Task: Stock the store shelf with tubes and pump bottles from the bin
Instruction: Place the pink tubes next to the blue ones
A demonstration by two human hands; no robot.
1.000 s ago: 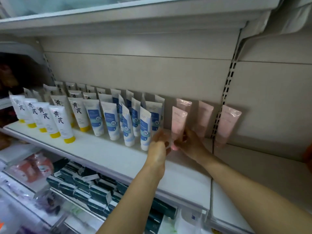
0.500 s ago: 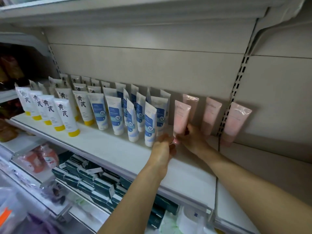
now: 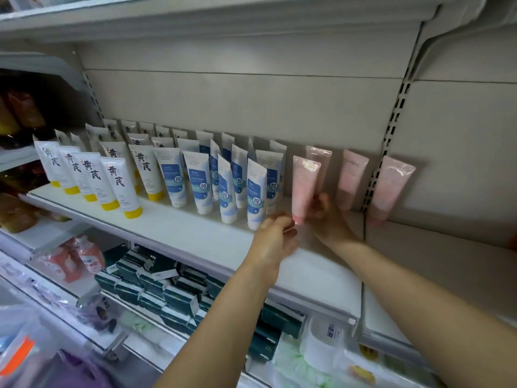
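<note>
Both hands (image 3: pixel 302 219) around pink tube (image 3: pixel 303 183)

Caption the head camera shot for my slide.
Both hands stand a pink tube on the shelf beside blue-white tubes.

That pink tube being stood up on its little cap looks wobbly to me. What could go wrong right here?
1. The front pink tube stands on a narrow cap with nothing behind it touching; once the right hand and left hand let go, it may tip.
2. The blue-and-white tubes stand close on its left; a fall that way, or a knock from the left hand, could topple them in a row.
</note>
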